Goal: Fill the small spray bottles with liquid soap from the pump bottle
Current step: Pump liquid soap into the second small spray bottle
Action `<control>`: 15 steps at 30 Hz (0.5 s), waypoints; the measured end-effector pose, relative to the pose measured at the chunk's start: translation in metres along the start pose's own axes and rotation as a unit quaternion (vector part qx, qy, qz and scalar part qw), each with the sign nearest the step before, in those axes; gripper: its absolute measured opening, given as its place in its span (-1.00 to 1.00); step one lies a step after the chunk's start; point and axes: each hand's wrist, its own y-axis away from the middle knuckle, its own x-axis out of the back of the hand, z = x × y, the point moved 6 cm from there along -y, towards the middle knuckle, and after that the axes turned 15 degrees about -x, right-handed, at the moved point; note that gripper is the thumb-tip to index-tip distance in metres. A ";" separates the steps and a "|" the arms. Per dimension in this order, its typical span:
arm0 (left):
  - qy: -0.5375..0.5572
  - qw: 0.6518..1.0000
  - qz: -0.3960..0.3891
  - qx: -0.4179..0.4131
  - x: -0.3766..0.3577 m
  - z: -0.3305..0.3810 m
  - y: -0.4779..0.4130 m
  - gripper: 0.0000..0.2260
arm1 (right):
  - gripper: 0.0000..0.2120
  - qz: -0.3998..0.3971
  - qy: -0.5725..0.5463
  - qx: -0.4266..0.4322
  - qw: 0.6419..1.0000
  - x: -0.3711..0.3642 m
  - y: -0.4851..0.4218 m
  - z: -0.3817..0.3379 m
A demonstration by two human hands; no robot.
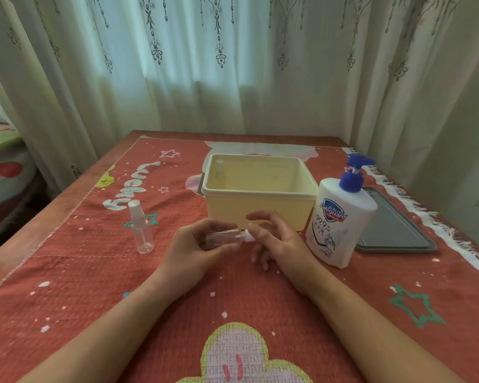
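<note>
Left hand (197,244) grips the spray bottle (221,239) lying sideways, cap toward the right hand (271,239), which pinches it.

Wooden table (47,217) under a red cartoon-patterned cloth (177,286)

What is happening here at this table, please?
A person holds a small spray bottle sideways in both hands: the left hand grips its clear body, the right hand pinches the white cap end. A second spray bottle stands capped on the cloth to the left. The pump bottle stands untouched on the right, beside the yellow tub.
</note>
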 end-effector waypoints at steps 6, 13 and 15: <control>-0.009 1.000 -0.006 0.002 0.000 -0.002 0.000 -0.76 | -0.84 0.002 0.018 0.010 1.000 0.004 0.002 0.000; 0.030 0.997 0.068 0.016 0.010 0.001 -0.002 -0.80 | -0.83 0.035 -0.037 0.022 0.998 0.019 -0.001 -0.001; 0.028 0.996 0.084 0.008 0.015 0.002 -0.001 -0.74 | -0.82 0.041 -0.044 0.017 0.998 0.022 -0.002 0.001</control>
